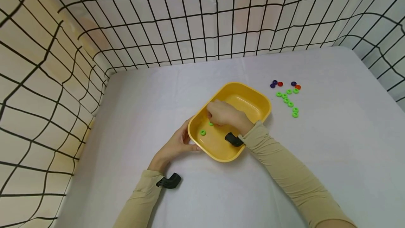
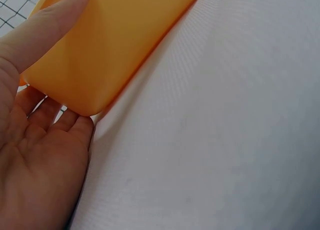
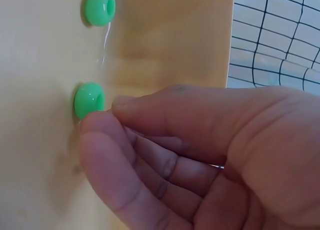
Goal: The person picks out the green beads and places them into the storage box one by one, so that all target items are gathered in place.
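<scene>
A yellow plastic basin (image 1: 253, 103) sits mid-table in the head view. My left hand (image 1: 175, 145) grips its near left corner; the left wrist view has the thumb (image 2: 50, 28) along the wall and the fingers (image 2: 45, 110) under the edge. Inside the basin is my right hand (image 1: 224, 115), fingers curled. Thumb tip and index fingertip come right beside a green bead (image 3: 89, 100) on the basin floor, the index overlapping its edge in the right wrist view. Another green bead (image 1: 203, 132) lies a little apart from it.
Right of the basin, on the white cloth (image 1: 332, 143), several green beads (image 1: 286, 100) form a bent line. Behind them lie dark blue beads (image 1: 274, 82), a red bead (image 1: 280, 84) and an orange bead (image 1: 298, 87). Black wire mesh (image 1: 216, 20) borders the table.
</scene>
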A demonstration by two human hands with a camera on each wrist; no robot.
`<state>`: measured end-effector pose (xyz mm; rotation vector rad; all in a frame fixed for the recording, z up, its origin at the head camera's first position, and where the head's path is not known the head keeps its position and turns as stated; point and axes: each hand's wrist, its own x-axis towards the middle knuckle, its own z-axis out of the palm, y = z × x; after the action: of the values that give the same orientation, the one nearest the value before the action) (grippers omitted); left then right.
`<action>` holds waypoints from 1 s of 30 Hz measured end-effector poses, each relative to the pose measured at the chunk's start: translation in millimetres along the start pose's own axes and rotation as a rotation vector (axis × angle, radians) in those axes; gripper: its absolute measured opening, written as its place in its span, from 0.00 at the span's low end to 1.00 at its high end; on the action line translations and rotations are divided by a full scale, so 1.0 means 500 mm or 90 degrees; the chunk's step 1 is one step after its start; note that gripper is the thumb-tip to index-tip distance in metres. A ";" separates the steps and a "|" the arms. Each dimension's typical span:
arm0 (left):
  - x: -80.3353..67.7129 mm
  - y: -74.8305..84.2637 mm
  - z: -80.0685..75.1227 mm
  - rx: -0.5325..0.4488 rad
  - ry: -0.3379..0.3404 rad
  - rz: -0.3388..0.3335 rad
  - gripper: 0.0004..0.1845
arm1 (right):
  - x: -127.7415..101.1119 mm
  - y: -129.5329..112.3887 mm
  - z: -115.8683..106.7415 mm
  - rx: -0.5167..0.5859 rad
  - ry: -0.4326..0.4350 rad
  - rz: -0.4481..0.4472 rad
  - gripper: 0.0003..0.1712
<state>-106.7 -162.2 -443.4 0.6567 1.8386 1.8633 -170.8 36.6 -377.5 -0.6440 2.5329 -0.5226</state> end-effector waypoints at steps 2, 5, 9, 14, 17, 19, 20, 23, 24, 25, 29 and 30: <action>0.001 -0.010 -0.003 0.002 0.002 -0.003 0.51 | -0.001 -0.001 -0.001 0.002 0.002 -0.002 0.09; 0.002 -0.017 -0.005 0.008 0.001 -0.008 0.52 | -0.003 -0.001 -0.002 0.012 0.008 -0.009 0.11; 0.001 -0.001 0.001 0.000 -0.006 -0.010 0.51 | -0.007 0.000 -0.005 0.046 0.010 -0.008 0.13; -0.001 0.022 0.010 0.000 -0.011 -0.008 0.50 | -0.016 0.005 -0.015 0.111 0.022 -0.002 0.09; -0.001 0.028 0.013 0.003 -0.009 -0.011 0.51 | -0.025 0.015 -0.026 0.150 0.050 -0.018 0.09; -0.001 0.030 0.015 0.003 -0.008 -0.012 0.50 | -0.035 0.023 -0.038 0.176 0.072 -0.030 0.09; -0.001 0.030 0.015 0.001 -0.009 -0.009 0.50 | -0.042 0.027 -0.046 0.192 0.082 -0.034 0.10; -0.001 0.028 0.014 -0.002 -0.010 0.002 0.50 | -0.066 0.038 -0.070 0.234 0.120 -0.036 0.10; -0.001 0.027 0.013 -0.002 -0.010 0.003 0.50 | -0.075 0.042 -0.079 0.246 0.132 -0.033 0.10; -0.002 0.026 0.013 -0.002 -0.008 0.003 0.50 | -0.084 0.046 -0.086 0.257 0.147 -0.031 0.09; -0.002 0.010 0.004 0.002 -0.005 0.005 0.51 | -0.119 0.065 -0.110 0.274 0.193 -0.019 0.09; -0.002 0.009 0.004 0.002 -0.005 0.006 0.51 | -0.127 0.073 -0.113 0.278 0.203 -0.013 0.10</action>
<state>-104.7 -161.2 -438.9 0.6740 1.8366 1.8630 -163.5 113.3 -326.0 -0.4488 2.5666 -1.2261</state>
